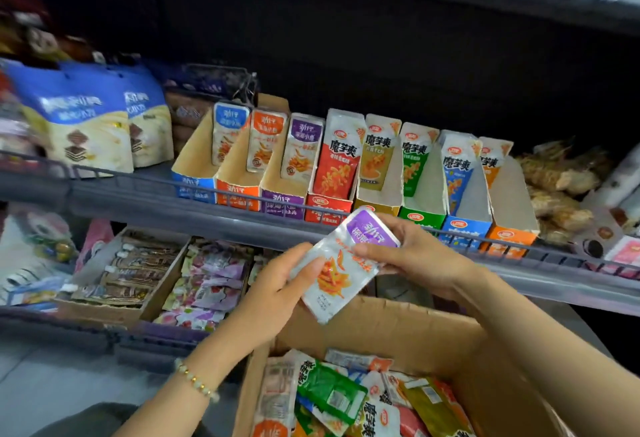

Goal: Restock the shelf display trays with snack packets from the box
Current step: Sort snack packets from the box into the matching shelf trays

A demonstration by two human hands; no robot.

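A purple-topped packet (341,270) is held in the air by both hands. Its lower left edge is clasped by the left hand (273,294), which sits at the packet's eight o'clock with fingers curled behind and the thumb laid on the printed face. Its upper right part is pinched by the right hand (415,253), seen at the packet's three o'clock, with the thumb stretched across the front and the fingers tucked behind the purple band. The packet is tilted, purple end toward one o'clock and white end toward seven o'clock. A beaded bracelet (195,381) is worn on the left wrist.

At six o'clock from the packet, an open cardboard box (381,326) is seen, and a loose heap of mixed packets (329,391) in green, white, yellow and orange is piled inside it. The held packet is apart from that heap, above the box's far wall.

At eleven o'clock, just behind the packet, the purple tray (282,201) is found on the shelf (138,191), with one matching packet stood upright at its back. An orange tray (239,194) and a blue tray (194,184) are lined up at its nine o'clock, a red tray (325,210) at its three o'clock. Farther toward nine o'clock, blue-topped bags (79,114) are stood against the rail.
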